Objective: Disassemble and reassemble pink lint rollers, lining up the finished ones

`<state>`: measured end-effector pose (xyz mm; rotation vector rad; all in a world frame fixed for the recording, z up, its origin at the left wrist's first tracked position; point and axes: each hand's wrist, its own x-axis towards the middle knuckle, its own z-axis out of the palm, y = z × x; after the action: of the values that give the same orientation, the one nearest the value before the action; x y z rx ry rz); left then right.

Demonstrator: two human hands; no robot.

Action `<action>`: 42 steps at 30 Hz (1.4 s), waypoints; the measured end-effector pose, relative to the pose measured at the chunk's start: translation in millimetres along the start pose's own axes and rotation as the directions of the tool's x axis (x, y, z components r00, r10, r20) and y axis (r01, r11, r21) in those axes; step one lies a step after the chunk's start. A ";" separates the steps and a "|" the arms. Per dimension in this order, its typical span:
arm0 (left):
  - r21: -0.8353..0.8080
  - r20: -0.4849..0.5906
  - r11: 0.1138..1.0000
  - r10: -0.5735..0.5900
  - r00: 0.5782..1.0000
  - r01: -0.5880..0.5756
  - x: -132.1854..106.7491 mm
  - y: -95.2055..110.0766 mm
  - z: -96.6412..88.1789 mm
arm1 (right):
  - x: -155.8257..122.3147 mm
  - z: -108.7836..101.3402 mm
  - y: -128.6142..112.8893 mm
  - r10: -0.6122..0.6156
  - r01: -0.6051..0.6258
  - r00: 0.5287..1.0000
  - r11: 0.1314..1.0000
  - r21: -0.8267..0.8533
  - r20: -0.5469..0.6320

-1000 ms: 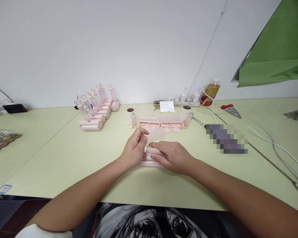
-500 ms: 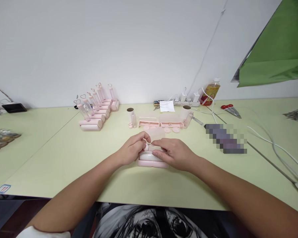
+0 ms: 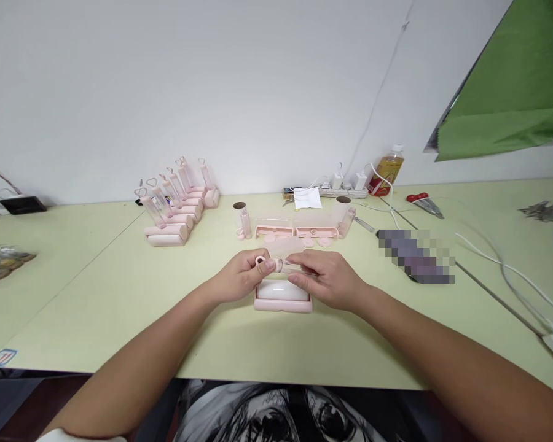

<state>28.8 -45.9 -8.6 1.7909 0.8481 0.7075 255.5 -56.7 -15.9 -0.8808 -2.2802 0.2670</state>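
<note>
My left hand point(image 3: 237, 277) is closed on the pink end of a handle tube; a pink loop point(image 3: 259, 259) sticks out by the thumb. The clear tube point(image 3: 289, 267) lies level between both hands. My right hand point(image 3: 335, 279) grips its other end, partly hiding it. Just below the hands, a white roll point(image 3: 282, 290) sits in a pink casing point(image 3: 283, 306), like a lint roller head. A translucent cover point(image 3: 286, 247) shows behind the fingers.
Several similar pink rollers point(image 3: 166, 236) with upright clear handles stand at back left. Farther back are open pink casings point(image 3: 317, 232), cardboard-like tubes point(image 3: 239, 209) and pink discs point(image 3: 324, 242). To the right are a blurred-out object point(image 3: 412, 255), cables, a bottle point(image 3: 387, 172) and red-handled pliers point(image 3: 424, 204).
The handle tube has been raised off the roll and casing, leaving the white roll in fuller view. The pink loop now shows at my left hand. My right hand still grips the tube.
</note>
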 end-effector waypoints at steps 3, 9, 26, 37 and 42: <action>0.069 0.009 0.997 0.031 0.999 -0.031 0.2 -0.4 0.6 | 0.2 -0.3 1.5 0.011 -0.011 1.000 1.000 0.009 0.023; 0.103 0.065 0.995 0.006 0.998 -0.013 0.8 -1.4 -0.2 | 0.5 0.1 4.6 0.008 -0.007 0.993 1.000 -0.013 0.121; 0.185 0.127 0.982 0.012 0.992 -0.035 -0.9 -0.2 -1.9 | -0.3 0.4 1.4 0.008 0.001 0.992 0.997 -0.072 0.124; 0.374 0.150 0.921 0.056 0.987 -0.109 -2.6 2.6 1.9 | 2.6 -4.0 -9.2 0.080 -0.051 0.938 0.994 -0.095 0.337; 0.436 0.143 0.890 0.077 0.987 -0.133 -4.7 6.1 2.0 | -0.3 -0.8 -11.7 0.101 -0.062 0.932 0.990 -0.124 0.347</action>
<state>29.0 -52.4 -4.1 2.2809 0.8840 0.4864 250.1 -65.7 -10.7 -1.0570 -2.6135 0.3634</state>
